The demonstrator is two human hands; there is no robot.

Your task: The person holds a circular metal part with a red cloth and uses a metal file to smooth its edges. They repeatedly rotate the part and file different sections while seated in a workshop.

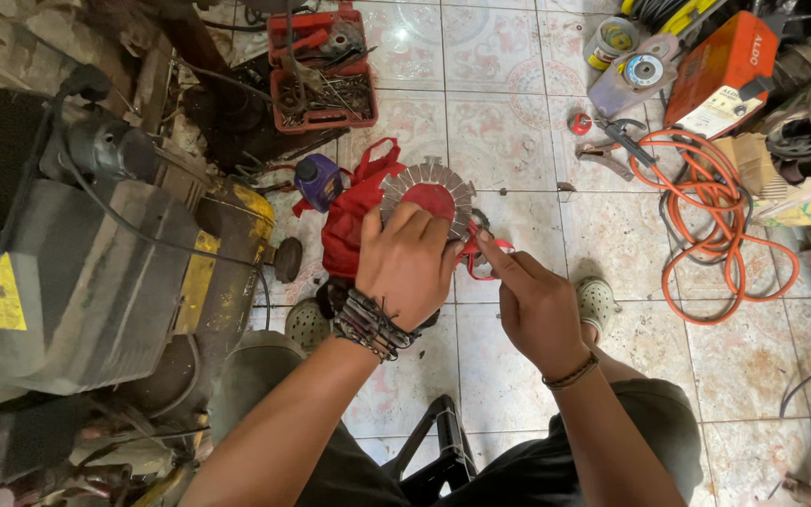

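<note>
Just above our knees, we grip a round disc [429, 192] of overlapping grey flaps with a red centre: our left hand [408, 268] clasps its lower edge, our right hand [537, 310] pinches its right rim. It seems light, stiff and abrasive, best held by the edge. Beyond it, a red cloth [349, 221] hangs over the tiled floor [518, 122].

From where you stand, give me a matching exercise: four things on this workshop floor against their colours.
Things:
1. Coiled hose
2. Cloth under the left hand
3. Bottle beside the cloth
4. Tool tray at the top

Colours:
A. Purple
B. Orange
C. Red, holding dark metal bits
D. Red, soft and bunched

Pairs: 1-B, 2-D, 3-A, 4-C
</note>
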